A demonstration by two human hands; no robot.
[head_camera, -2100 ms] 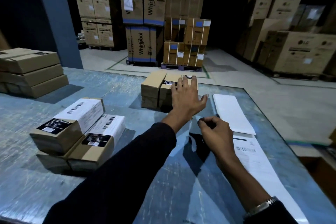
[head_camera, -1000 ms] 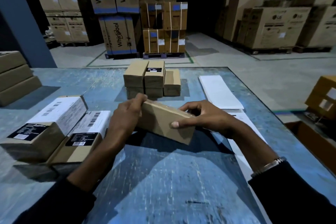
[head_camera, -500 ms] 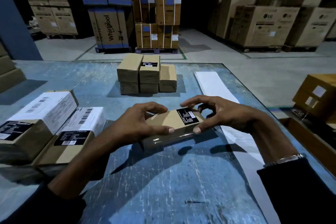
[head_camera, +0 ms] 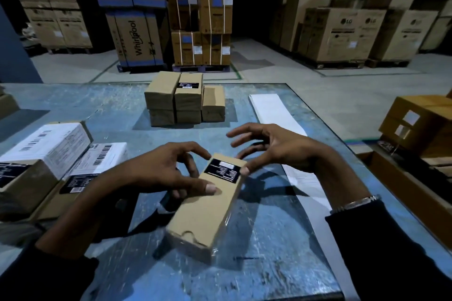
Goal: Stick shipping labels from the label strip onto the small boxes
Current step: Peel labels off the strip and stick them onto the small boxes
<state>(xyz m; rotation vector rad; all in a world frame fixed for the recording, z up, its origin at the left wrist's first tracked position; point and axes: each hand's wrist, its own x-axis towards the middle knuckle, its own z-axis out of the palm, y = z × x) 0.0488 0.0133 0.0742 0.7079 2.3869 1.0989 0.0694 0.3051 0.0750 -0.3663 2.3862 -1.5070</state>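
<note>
A small brown box with a black label on its far end is tilted above the blue table. My left hand grips it, thumb on top and fingers at its left side. My right hand hovers at the box's far right corner with fingers spread; only the thumb tip touches the box. The white label strip lies along the table's right side and runs under my right wrist. A stack of small unlabelled boxes stands at the back middle.
Two boxes with white shipping labels sit at the left. The table's right edge runs diagonally; beyond it are brown cartons on the floor. Large appliance cartons fill the warehouse behind.
My left hand took a box from the back stack and brought it near. Both hands turned it so the black label faces up. My right hand's fingers have since lifted off it.
</note>
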